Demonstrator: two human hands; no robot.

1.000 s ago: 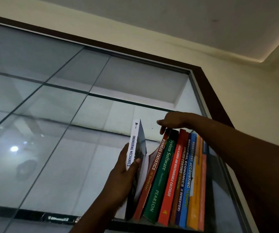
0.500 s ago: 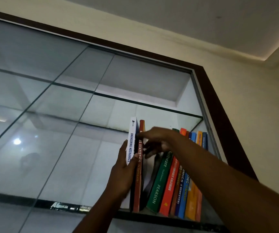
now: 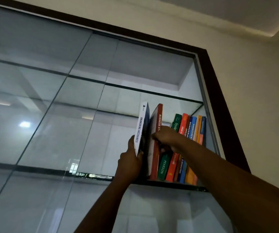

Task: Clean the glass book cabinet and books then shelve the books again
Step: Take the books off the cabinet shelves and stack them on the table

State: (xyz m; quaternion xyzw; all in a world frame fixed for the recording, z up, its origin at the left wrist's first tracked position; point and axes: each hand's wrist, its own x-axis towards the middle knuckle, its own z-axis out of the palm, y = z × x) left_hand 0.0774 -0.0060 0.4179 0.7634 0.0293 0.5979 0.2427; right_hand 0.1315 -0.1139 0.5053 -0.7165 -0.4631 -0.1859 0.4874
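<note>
Glass shelf (image 3: 172, 184) under upright books (image 3: 184, 123), dark-framed cabinet (image 3: 226, 115), cream wall (image 3: 261, 98)

2 bare forearms (image 3: 219, 167), bare left hand (image 3: 130, 163), bare right hand (image 3: 167, 136)

Glass shelf (image 3: 88, 175) lies open left of the Engineering Mechanics book (image 3: 141, 125). The right hand (image 3: 166, 137) fills the gap beside the Business Statistics book (image 3: 158, 115); leaning books (image 3: 184, 125) pack the rest to the cabinet wall (image 3: 210, 118).

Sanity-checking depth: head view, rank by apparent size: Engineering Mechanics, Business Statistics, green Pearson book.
1-2. Business Statistics book and Engineering Mechanics book: look alike, unranked.
3. green Pearson book, partly behind the right hand.
</note>
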